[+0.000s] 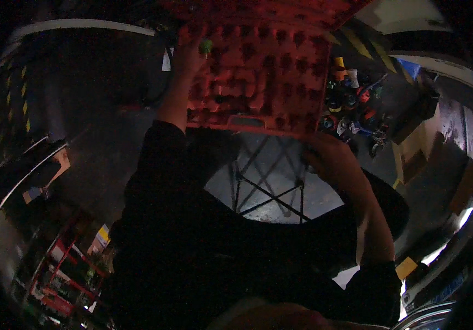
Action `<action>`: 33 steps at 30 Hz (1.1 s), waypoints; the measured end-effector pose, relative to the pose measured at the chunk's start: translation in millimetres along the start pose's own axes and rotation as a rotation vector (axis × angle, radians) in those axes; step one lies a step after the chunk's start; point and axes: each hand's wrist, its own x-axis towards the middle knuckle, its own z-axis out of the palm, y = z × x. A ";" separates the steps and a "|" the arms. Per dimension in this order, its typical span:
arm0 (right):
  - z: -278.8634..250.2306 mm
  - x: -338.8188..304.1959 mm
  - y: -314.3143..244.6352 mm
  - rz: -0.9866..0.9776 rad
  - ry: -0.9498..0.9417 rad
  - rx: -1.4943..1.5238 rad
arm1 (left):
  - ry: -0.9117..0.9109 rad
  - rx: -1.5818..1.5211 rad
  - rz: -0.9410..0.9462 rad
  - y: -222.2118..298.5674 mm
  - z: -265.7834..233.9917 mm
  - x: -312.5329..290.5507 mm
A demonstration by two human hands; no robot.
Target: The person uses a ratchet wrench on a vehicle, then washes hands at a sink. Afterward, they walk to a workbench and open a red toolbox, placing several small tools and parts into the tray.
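Left hand (192,52) pinches a small green peg (206,47), stem pointing down, over the red tray (280,66); right hand (330,159) grips the tray's near edge.

Dim room, grey floor (272,165) lit in 1 patch. Yellow-black striped edging (13,93) at left; cardboard boxes (412,151) at right; red rack (63,269) lower left.

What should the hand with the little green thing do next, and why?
Probably lower the small green piece into one of the open pockets just beneath it. The left hand holds it right over the red tray, whose grid of pockets looks mostly unfilled there, while the right hand steadies the tray's near edge. The picture is dim, so which pocket is hard to tell.
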 end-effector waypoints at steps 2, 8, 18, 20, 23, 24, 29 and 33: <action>-2.8 4.2 0.7 0.010 -0.003 0.001 | 0.091 0.159 0.072 -2.8 7.3 13.6; -2.6 11.6 6.6 0.067 0.002 -0.022 | -0.071 0.131 -0.084 29.2 -9.5 38.2; -1.0 23.3 10.8 0.074 0.007 -0.004 | 0.167 0.125 -0.004 -36.4 60.5 65.0; 1.3 22.8 11.6 0.118 0.011 0.026 | 0.190 0.150 0.001 -33.3 68.4 72.4; 6.1 19.6 12.9 0.136 0.053 0.020 | 0.158 0.251 0.093 -14.7 59.8 89.8; 6.6 19.4 13.2 0.117 0.066 0.010 | 0.156 0.276 0.114 -15.7 56.0 90.2; 6.4 16.8 13.1 0.142 0.046 0.029 | -0.055 0.224 0.018 -10.7 50.8 90.2; 6.7 15.7 11.7 0.092 0.041 0.018 | -0.031 0.136 -0.054 -35.8 59.8 82.0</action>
